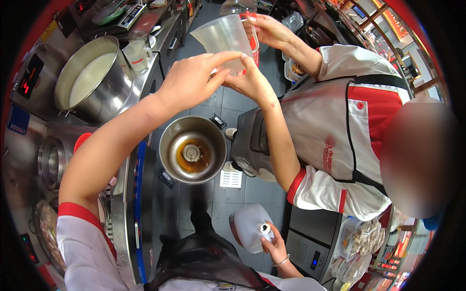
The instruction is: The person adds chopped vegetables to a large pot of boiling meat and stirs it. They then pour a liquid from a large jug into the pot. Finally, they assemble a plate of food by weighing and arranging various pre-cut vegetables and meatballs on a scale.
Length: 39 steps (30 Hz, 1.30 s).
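Note:
My left hand (pixel 187 82) reaches up with its fingers and thumb around the lower edge of a translucent plastic measuring jug (pixel 225 34). A co-worker's hand (pixel 271 31) holds the jug's handle side, and their other hand (pixel 255 82) meets my fingertips at its lower part, partly hiding the contact. Low on the right, my right hand (pixel 275 242) grips a translucent plastic jerrycan (pixel 249 225) near its uncapped neck; darker liquid shows at its far side. Between us stands a deep steel bucket (pixel 165 145) with brown liquid around a central round fitting.
On the left counter stand a large steel pot (pixel 120 74) of whitish liquid, a clear measuring cup (pixel 135 54) and a digital scale (pixel 131 16). The co-worker in a grey apron (pixel 313 127) stands at the right, close by. Bagged food (pixel 366 238) lies beside a steel appliance (pixel 309 242).

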Each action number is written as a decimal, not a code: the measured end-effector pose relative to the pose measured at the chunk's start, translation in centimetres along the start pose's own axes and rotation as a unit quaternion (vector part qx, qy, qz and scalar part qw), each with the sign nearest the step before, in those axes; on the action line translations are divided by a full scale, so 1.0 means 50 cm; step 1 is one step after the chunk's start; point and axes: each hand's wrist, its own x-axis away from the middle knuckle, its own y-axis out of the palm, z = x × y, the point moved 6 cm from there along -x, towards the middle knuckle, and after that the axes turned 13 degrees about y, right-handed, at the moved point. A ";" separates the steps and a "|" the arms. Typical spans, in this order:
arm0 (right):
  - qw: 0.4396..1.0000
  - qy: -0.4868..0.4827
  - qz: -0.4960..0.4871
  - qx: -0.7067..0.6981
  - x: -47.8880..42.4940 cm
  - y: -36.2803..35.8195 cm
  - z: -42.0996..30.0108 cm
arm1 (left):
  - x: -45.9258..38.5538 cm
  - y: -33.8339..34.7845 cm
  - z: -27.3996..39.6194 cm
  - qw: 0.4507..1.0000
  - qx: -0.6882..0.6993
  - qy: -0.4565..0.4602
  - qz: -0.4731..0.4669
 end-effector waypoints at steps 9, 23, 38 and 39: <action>1.000 0.026 -0.016 0.003 -0.059 0.035 -0.018 | -0.006 0.021 -0.027 0.993 0.111 -0.012 -0.039; 0.999 -0.021 -0.013 0.024 -0.100 0.039 -0.029 | 0.019 0.015 -0.014 0.980 -0.124 0.144 -0.055; 0.999 0.001 -0.021 0.038 -0.121 0.034 -0.010 | 0.000 0.001 0.025 0.969 -0.177 0.169 -0.004; 0.999 0.003 -0.022 0.035 -0.122 0.035 -0.009 | 0.004 0.000 0.023 0.970 -0.179 0.165 0.003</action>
